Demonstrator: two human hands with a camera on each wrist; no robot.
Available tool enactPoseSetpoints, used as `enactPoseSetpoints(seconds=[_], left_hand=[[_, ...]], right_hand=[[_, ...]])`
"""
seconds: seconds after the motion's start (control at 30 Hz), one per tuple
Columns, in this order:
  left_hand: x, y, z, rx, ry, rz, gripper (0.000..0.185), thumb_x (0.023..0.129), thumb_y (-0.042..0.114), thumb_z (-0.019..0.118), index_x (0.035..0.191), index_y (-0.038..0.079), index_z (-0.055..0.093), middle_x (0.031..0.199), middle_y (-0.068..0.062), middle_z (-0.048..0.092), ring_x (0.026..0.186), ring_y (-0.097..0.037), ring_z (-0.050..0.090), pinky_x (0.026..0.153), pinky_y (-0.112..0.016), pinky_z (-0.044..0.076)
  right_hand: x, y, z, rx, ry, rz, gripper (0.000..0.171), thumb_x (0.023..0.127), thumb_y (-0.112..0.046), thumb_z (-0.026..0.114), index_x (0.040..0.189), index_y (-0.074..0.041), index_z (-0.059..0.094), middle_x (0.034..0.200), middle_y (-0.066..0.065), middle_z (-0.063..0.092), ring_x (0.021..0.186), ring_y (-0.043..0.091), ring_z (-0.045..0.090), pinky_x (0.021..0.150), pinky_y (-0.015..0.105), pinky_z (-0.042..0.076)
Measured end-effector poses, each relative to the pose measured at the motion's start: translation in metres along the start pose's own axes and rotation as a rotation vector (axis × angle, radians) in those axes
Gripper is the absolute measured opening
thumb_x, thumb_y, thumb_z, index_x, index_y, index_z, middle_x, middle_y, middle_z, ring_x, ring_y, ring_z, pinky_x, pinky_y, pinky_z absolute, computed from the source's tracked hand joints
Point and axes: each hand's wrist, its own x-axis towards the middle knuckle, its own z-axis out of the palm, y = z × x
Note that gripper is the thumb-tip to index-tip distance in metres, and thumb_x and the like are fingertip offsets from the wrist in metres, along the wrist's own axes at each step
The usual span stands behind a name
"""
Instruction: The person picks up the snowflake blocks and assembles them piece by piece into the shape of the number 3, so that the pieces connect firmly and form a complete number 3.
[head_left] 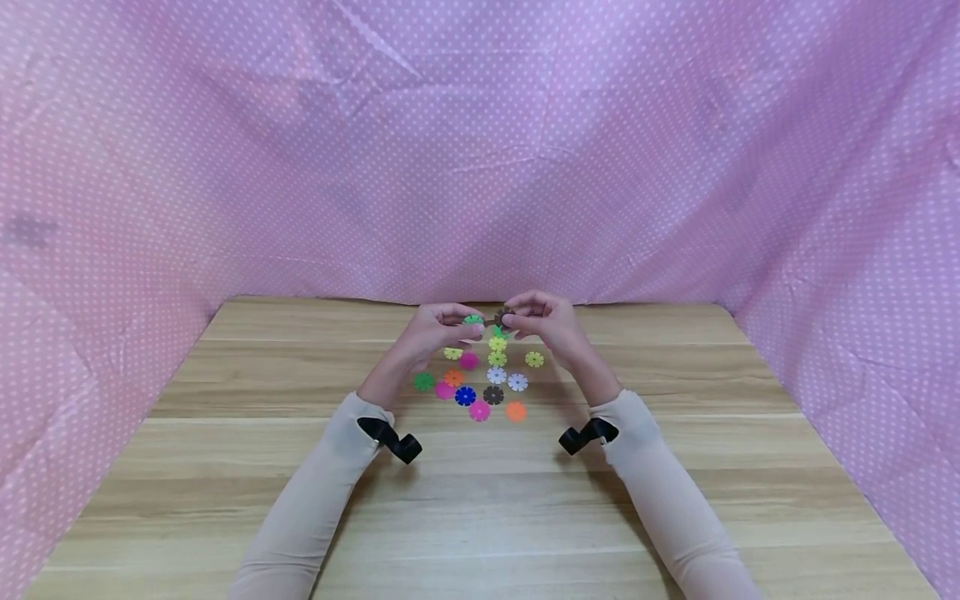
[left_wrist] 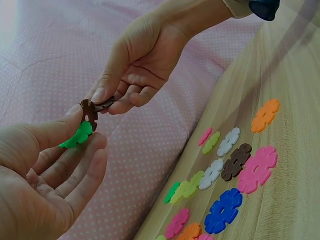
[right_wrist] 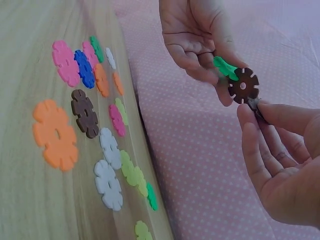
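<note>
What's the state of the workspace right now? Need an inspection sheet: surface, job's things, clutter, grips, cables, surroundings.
Surface: wooden table, pale plank grain.
Job's things: green disc pinched in the left hand; brown disc pinched at its edge by the right hand. The two discs meet in the air above the table.
Clutter: loose slotted discs lying flat below the hands, among them a blue disc, an orange disc and a white disc.
Grips: both hands raised, fingertips pinching their discs.
Cables: nothing seen; only a black wrist mount on each sleeve.
Surroundings: pink polka-dot cloth draped behind and on both sides.
</note>
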Motion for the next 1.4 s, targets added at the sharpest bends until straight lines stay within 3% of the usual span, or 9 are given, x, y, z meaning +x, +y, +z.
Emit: enactPoseSetpoints(seconds=[0.23,0.5,0.77,0.97,1.07,1.2,1.4], left_hand=[[-0.0004,0.0007,0.0008,-0.035,-0.024,-0.001,0.031,0.093,0.009,0.074,0.122,-0.002,0.068,0.096,-0.003,0.077,0.093,-0.018,0.075,0.105,-0.062,0.048],[-0.0039,0.0046,0.0029,-0.017,-0.026,0.012,0.030,0.093,0.010,0.074,0.121,0.000,0.069,0.102,-0.006,0.078,0.093,-0.017,0.075,0.106,-0.063,0.047],[-0.0040,0.0044,0.0027,-0.021,-0.022,0.023,0.029,0.092,0.008,0.075,0.119,-0.001,0.070,0.102,-0.009,0.079,0.104,-0.035,0.073,0.106,-0.063,0.047],[-0.0035,0.0041,0.0030,-0.019,-0.025,0.040,0.031,0.092,0.008,0.075,0.120,-0.002,0.069,0.099,-0.006,0.079,0.102,-0.033,0.074,0.105,-0.063,0.047],[-0.0036,0.0038,0.0036,-0.040,-0.024,0.054,0.031,0.092,0.007,0.074,0.120,-0.004,0.068,0.096,-0.003,0.079,0.096,-0.024,0.076,0.104,-0.064,0.047],[-0.0035,0.0022,0.0045,-0.059,-0.030,0.064,0.031,0.093,0.005,0.073,0.121,-0.005,0.068,0.101,-0.009,0.079,0.091,-0.016,0.076,0.104,-0.064,0.047],[-0.0027,0.0029,0.0037,0.019,-0.061,0.011,0.035,0.092,0.013,0.075,0.126,0.006,0.068,0.117,-0.013,0.074,0.103,-0.027,0.073,0.105,-0.062,0.049]], right_hand=[[0.0000,0.0025,-0.0024,-0.005,-0.014,-0.045,0.018,0.090,-0.002,0.076,0.107,0.002,0.071,0.089,0.001,0.077,0.080,0.018,0.075,0.071,0.031,0.062],[-0.0009,0.0017,-0.0039,0.019,-0.025,-0.050,0.019,0.089,-0.001,0.076,0.107,0.004,0.071,0.087,0.002,0.077,0.077,0.017,0.075,0.069,0.028,0.062],[-0.0016,-0.0009,-0.0032,0.026,-0.025,-0.042,0.016,0.088,0.002,0.075,0.104,0.002,0.073,0.084,0.001,0.076,0.077,0.020,0.075,0.068,0.026,0.061],[-0.0019,-0.0017,-0.0017,0.048,-0.015,-0.060,0.014,0.088,0.004,0.075,0.101,0.001,0.074,0.085,0.005,0.076,0.077,0.024,0.075,0.067,0.027,0.062],[-0.0012,-0.0017,0.0004,0.064,-0.014,-0.072,0.017,0.088,0.004,0.075,0.104,0.006,0.072,0.087,0.007,0.076,0.075,0.022,0.075,0.067,0.028,0.062],[0.0004,0.0004,0.0021,0.061,-0.009,-0.080,0.024,0.088,0.004,0.075,0.109,0.013,0.067,0.086,0.004,0.076,0.073,0.015,0.073,0.068,0.028,0.062],[0.0000,0.0022,0.0006,-0.002,-0.015,-0.066,0.024,0.089,0.003,0.074,0.110,0.012,0.067,0.083,0.000,0.074,0.075,0.017,0.072,0.072,0.034,0.063]])
